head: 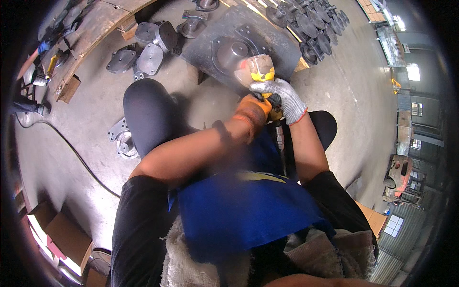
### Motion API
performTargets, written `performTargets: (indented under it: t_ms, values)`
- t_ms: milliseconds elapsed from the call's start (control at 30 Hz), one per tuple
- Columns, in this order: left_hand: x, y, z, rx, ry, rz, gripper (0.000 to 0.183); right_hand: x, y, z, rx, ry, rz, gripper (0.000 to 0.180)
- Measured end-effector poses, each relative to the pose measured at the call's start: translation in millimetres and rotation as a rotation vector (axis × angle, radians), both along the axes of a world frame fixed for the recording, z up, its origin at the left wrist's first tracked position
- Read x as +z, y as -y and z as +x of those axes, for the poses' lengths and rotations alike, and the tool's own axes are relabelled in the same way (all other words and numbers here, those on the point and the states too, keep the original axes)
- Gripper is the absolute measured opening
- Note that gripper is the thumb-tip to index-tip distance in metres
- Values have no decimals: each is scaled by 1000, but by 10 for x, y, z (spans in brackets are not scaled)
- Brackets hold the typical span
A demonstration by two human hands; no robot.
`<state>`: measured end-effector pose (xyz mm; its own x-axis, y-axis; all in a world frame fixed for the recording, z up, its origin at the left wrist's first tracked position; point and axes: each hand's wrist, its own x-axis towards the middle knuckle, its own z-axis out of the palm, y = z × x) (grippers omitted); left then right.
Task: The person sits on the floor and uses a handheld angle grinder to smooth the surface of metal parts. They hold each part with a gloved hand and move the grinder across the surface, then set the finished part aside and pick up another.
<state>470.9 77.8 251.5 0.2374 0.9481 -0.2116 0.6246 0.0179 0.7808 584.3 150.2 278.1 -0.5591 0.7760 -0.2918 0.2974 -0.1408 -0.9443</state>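
A handheld air grinder or sander (263, 71) with a worn yellow and whitish head is held in both my gloved hands. My left hand (252, 107), in an orange glove, is closed around its body near the black part. My right hand (281, 95), in a whitish knit glove with a red cuff, grips it from the other side. A metal hose fitting (279, 136) hangs below the tool. The head is over the near edge of a dark metal part with a round boss (233, 53), which lies on a flat steel plate (204, 46). The contact point is hidden.
Loose metal flanged parts (150, 59) lie left of the plate, with many more (315, 25) stacked at upper right. Another part (125, 145) is beside my left knee. A black hose (79, 152) crosses the floor. A co-worker's blue-gloved hand (43, 47) is at a wooden bench (86, 39).
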Motion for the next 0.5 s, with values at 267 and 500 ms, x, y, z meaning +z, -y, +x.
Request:
performTargets:
  t_ms: [267,500]
  values:
    - [282,126,-32,22,-141,104,25,-25,40,85,19,46,35,26]
    - [400,147,-137,-242,-346,223,25,12,50,64,-5,39,-4,25]
